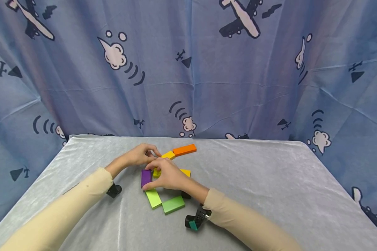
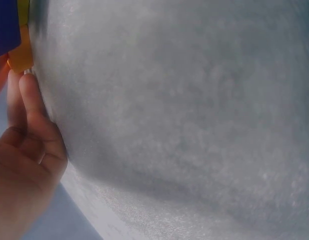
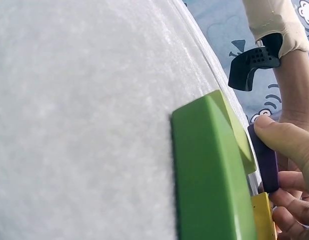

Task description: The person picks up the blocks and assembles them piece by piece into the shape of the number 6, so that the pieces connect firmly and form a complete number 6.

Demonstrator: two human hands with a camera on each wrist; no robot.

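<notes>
My right hand [image 1: 169, 174] pinches a purple block [image 1: 146, 178] between thumb and fingers at the left of a ring of coloured blocks; the right wrist view shows the thumb on its upper end. My left hand [image 1: 139, 156] is at the far side with bent fingers, its tips at the end of a yellow block [image 1: 168, 155]. In the left wrist view the fingertips [image 2: 29, 85] meet an orange-yellow block [image 2: 22, 50]; whether they grip it is hidden. A light green block [image 1: 153, 199] lies just below the purple one, touching or nearly so.
A green block [image 1: 173, 204] closes the near side of the ring. More yellow blocks [image 1: 186, 172] lie partly behind my right hand. An orange block [image 1: 184, 150] extends from the far yellow one. Everything lies on a pale grey cloth [image 1: 254, 188] before a blue patterned curtain [image 1: 226, 69].
</notes>
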